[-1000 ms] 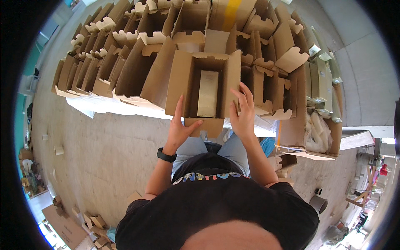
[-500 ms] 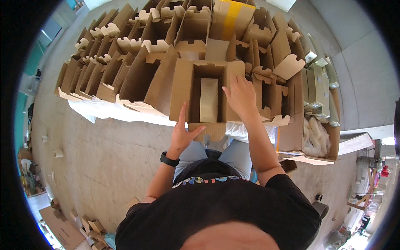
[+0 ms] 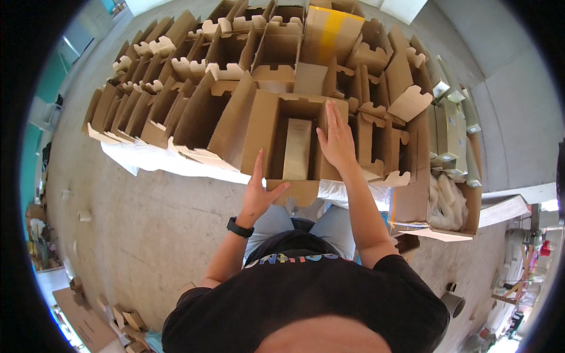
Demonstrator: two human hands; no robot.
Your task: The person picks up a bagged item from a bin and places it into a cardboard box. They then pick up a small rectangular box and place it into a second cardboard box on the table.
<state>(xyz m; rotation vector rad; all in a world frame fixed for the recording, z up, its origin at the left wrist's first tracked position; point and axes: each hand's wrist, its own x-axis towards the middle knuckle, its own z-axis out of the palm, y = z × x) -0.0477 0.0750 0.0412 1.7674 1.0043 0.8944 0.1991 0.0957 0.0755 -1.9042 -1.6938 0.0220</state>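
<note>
Box (image 3: 276,138), brown rectangular cardboard, holds 1 pale-gold oblong carton (image 3: 297,150); left hand (image 3: 258,191) at near-left corner, grip unclear; right hand (image 3: 339,141) flat, fingers extended, against right flap (image 3: 327,170).

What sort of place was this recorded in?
Probably a workshop or storeroom: there are rows of open brown cardboard boxes, long pale-greenish rectangular cartons at the right, and a wide grey-brown, concrete-looking floor.

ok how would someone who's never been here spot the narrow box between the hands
Find the spread of open brown cartons, then the front carton between the left hand and right hand. The narrow box sits inside, pale gold unlike its brown surroundings, and away from the pale boxes grouped on the right.
</note>
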